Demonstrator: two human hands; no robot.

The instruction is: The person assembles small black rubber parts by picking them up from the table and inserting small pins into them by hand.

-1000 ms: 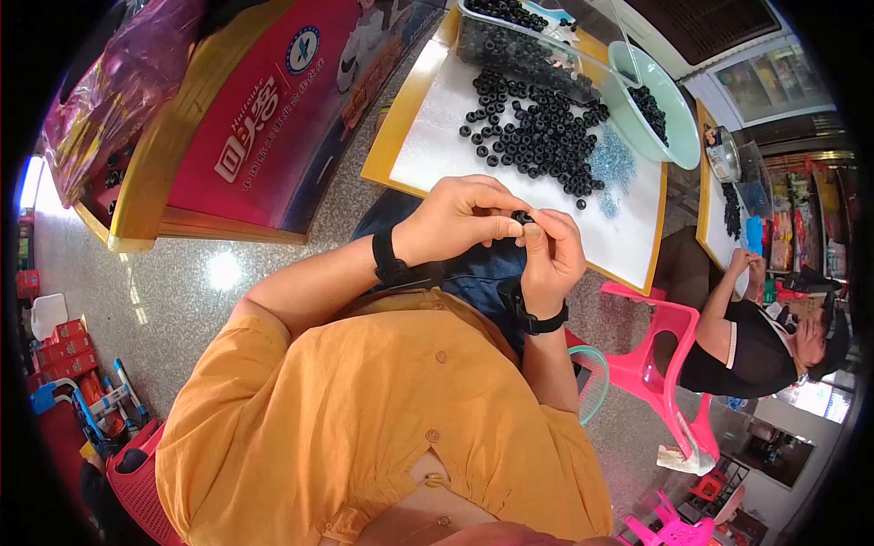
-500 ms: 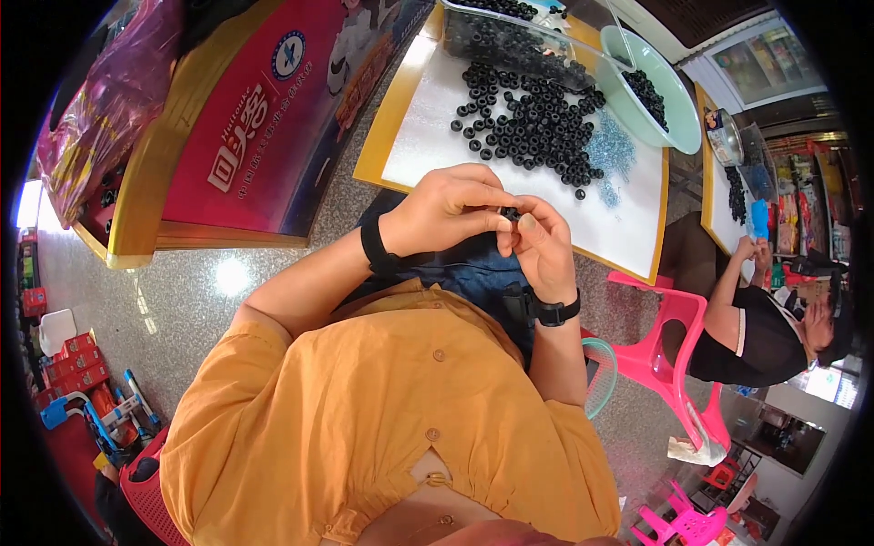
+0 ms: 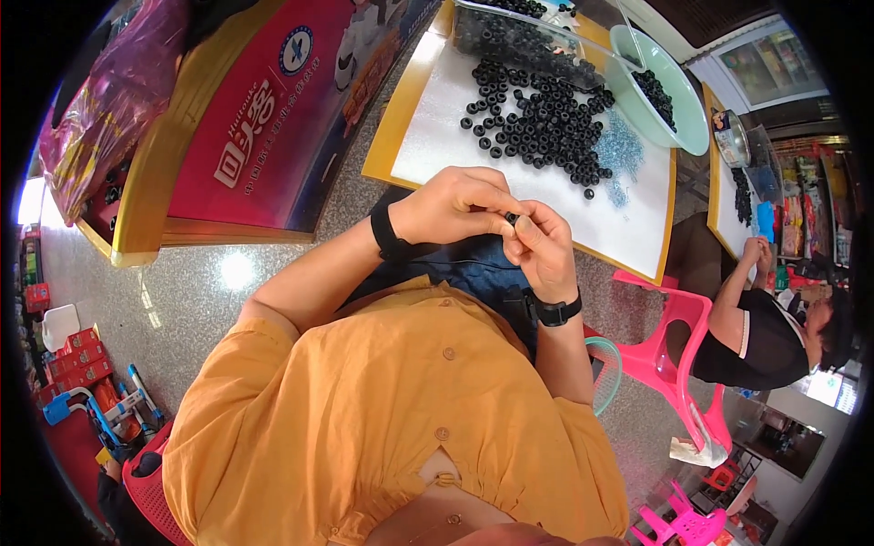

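"What's new with the bead (image 3: pixel 512 219)?"

"Less of its black shows than a second ago; the hands cover more of it. I'd judge it is being worked closely, not let go."

"Where is it, exactly?"

"Just above and right of the frame's centre, between the left hand (image 3: pixel 455 207) and the right hand (image 3: pixel 546 249). Both pinch it, thumb to forefinger; which one bears the grip, I can't tell."

"And farther out?"

"Above the hands, the black pile (image 3: pixel 546 127) lies on the white table (image 3: pixel 628 241). Blue granules (image 3: pixel 620 151) spread beside its right edge, and the green basin (image 3: pixel 694 138) stands upper right."
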